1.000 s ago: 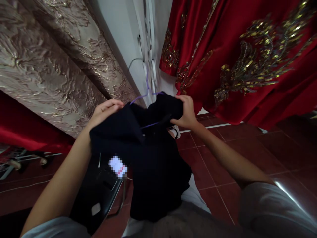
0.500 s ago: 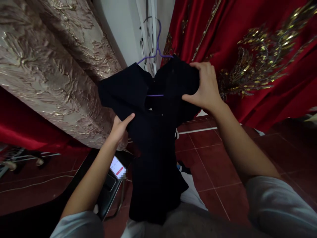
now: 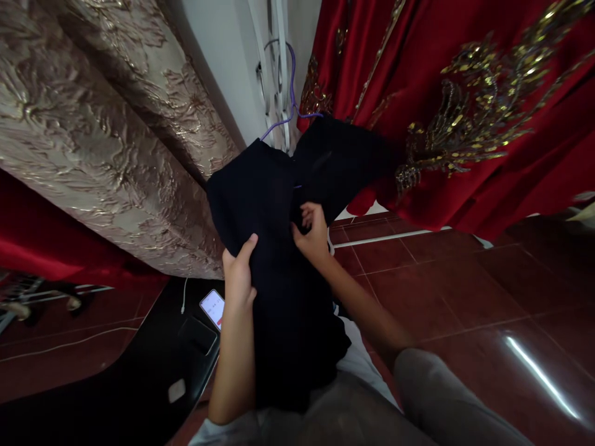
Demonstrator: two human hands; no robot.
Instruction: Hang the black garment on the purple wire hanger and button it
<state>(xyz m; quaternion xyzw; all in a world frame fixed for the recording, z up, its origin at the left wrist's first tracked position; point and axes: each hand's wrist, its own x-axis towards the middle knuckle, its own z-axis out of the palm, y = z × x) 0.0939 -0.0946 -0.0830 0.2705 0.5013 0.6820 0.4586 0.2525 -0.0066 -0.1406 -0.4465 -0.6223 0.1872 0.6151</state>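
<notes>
A dark navy short-sleeved top (image 3: 288, 279) hangs from a purple hanger (image 3: 294, 105) in front of me, its lower end reaching my lap. My left hand (image 3: 239, 269) is closed on the left side of the top, thumb lying on the front and fingers behind the cloth. At the front opening below the neckline, my right hand (image 3: 312, 232) has its fingers curled and its thumb against the edge of the cloth. The dark fabric hides exactly what those fingertips pinch.
Beige embossed curtains (image 3: 139, 155) hang at the left. Red cloth with gold sequins (image 3: 446, 111) hangs at the right. White metal bars (image 3: 279, 74) stand behind the hanger. A lit phone (image 3: 212, 308) lies on a black surface (image 3: 139, 371) at lower left, above red floor tiles (image 3: 446, 279).
My right hand has left the right shoulder of the top and moved left and down to the front opening. My left hand has slid slightly lower, still on the cloth.
</notes>
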